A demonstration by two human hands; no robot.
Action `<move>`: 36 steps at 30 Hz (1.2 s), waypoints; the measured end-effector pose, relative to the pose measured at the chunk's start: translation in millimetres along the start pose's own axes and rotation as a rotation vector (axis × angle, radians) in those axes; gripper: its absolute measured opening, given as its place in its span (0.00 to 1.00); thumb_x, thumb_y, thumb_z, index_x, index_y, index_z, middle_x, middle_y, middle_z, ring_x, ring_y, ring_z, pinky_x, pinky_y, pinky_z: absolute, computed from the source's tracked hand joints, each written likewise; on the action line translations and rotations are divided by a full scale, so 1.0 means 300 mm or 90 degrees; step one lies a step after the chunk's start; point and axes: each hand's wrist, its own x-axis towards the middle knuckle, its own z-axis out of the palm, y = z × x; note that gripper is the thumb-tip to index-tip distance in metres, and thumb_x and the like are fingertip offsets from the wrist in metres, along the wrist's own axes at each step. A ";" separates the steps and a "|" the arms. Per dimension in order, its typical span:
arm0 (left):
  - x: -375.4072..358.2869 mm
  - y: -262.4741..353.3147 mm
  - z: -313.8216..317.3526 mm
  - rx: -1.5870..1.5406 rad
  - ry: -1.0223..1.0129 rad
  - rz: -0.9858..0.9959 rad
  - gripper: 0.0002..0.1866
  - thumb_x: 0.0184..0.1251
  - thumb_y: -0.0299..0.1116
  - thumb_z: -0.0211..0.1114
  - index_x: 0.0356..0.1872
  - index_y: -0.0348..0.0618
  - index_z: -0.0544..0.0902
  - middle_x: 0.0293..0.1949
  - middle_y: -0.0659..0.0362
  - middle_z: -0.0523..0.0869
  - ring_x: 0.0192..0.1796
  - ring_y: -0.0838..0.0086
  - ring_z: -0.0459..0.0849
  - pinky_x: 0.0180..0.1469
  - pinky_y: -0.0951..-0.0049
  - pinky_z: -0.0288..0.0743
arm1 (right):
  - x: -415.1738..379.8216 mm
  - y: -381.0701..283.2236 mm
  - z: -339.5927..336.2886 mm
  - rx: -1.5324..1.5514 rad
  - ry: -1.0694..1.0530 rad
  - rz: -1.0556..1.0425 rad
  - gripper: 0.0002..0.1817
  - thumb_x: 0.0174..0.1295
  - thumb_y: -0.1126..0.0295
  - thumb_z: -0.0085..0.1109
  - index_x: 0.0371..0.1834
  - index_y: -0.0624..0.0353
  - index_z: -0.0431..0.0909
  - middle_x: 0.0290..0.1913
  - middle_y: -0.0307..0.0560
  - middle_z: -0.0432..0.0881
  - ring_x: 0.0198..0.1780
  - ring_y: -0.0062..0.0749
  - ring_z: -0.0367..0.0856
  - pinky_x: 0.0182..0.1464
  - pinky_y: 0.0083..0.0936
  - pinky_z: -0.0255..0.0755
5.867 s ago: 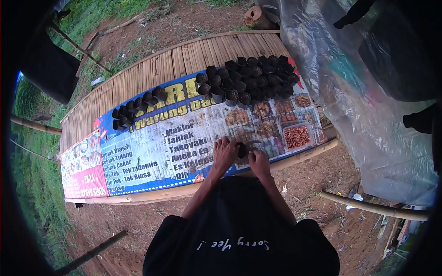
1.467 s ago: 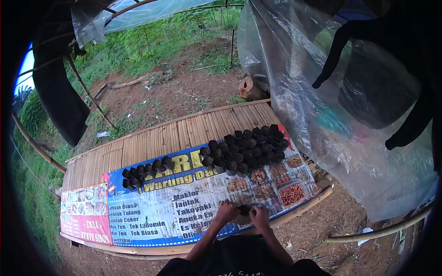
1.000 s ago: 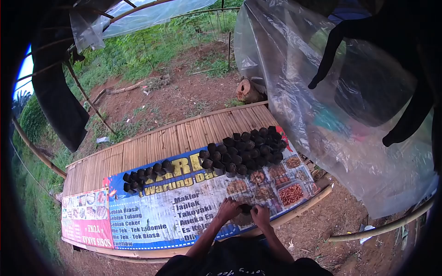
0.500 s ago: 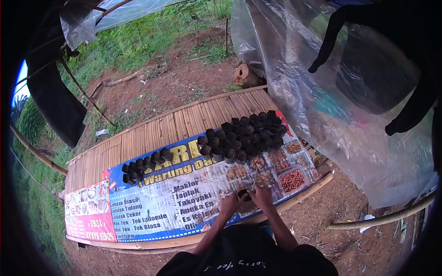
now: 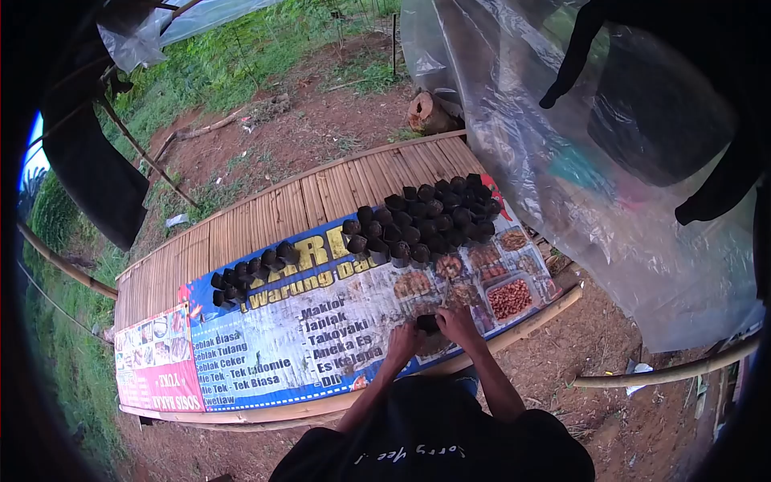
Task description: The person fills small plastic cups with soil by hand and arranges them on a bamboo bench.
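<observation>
A small black seedling bag (image 5: 427,323) is between my hands near the front edge of the bamboo table. My left hand (image 5: 405,341) grips its left side with curled fingers. My right hand (image 5: 457,326) holds the other side, fingers closed against the bag. Just to the right sits a clear tray of reddish-brown seeds or nuts (image 5: 509,300). Beyond my hands, many black seedling bags (image 5: 430,221) stand packed together, dark inside. A smaller cluster of the same bags (image 5: 253,271) stands further left.
A printed banner (image 5: 273,337) covers much of the bamboo-slat table (image 5: 265,213). Clear plastic sheeting (image 5: 514,161) hangs on the right, above a bamboo pole (image 5: 666,373). A cut log (image 5: 430,112) lies on the soil behind the table.
The bag in my hands has tipped, and its round opening shows less. Both hands remain on it in nearly the same spot. My view has shifted slightly.
</observation>
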 end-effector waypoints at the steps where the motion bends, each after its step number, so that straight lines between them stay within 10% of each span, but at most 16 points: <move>1: 0.003 0.005 -0.016 -0.014 -0.001 0.002 0.13 0.50 0.37 0.63 0.29 0.36 0.80 0.25 0.40 0.82 0.32 0.44 0.83 0.38 0.49 0.76 | 0.001 -0.012 -0.017 0.017 0.005 0.007 0.10 0.56 0.63 0.58 0.31 0.59 0.79 0.25 0.57 0.81 0.38 0.58 0.78 0.48 0.48 0.68; 11: 0.054 -0.011 -0.057 -0.026 -0.025 0.059 0.12 0.50 0.37 0.63 0.27 0.37 0.80 0.25 0.41 0.82 0.31 0.46 0.82 0.37 0.51 0.75 | -0.046 -0.055 -0.010 0.060 -0.057 0.148 0.15 0.55 0.62 0.59 0.43 0.55 0.82 0.30 0.52 0.83 0.44 0.50 0.76 0.50 0.46 0.66; 20: 0.137 0.001 -0.089 0.024 -0.069 0.169 0.11 0.48 0.35 0.64 0.26 0.37 0.80 0.25 0.42 0.82 0.32 0.46 0.82 0.38 0.51 0.76 | -0.070 -0.022 0.049 0.240 -0.029 0.236 0.12 0.56 0.61 0.58 0.27 0.60 0.76 0.27 0.58 0.77 0.39 0.57 0.74 0.46 0.50 0.66; 22: 0.161 -0.018 -0.088 0.072 -0.101 0.203 0.11 0.47 0.36 0.64 0.27 0.37 0.81 0.25 0.43 0.82 0.32 0.46 0.82 0.38 0.51 0.77 | -0.076 -0.017 0.082 0.160 0.131 0.135 0.12 0.56 0.69 0.59 0.21 0.65 0.71 0.19 0.56 0.75 0.24 0.55 0.77 0.29 0.43 0.69; 36: 0.147 -0.006 -0.089 0.074 -0.095 0.259 0.08 0.49 0.33 0.63 0.26 0.39 0.81 0.26 0.44 0.84 0.32 0.49 0.83 0.40 0.53 0.77 | -0.154 -0.081 0.087 0.257 0.078 0.261 0.10 0.57 0.64 0.58 0.27 0.61 0.75 0.27 0.56 0.79 0.34 0.59 0.74 0.42 0.49 0.68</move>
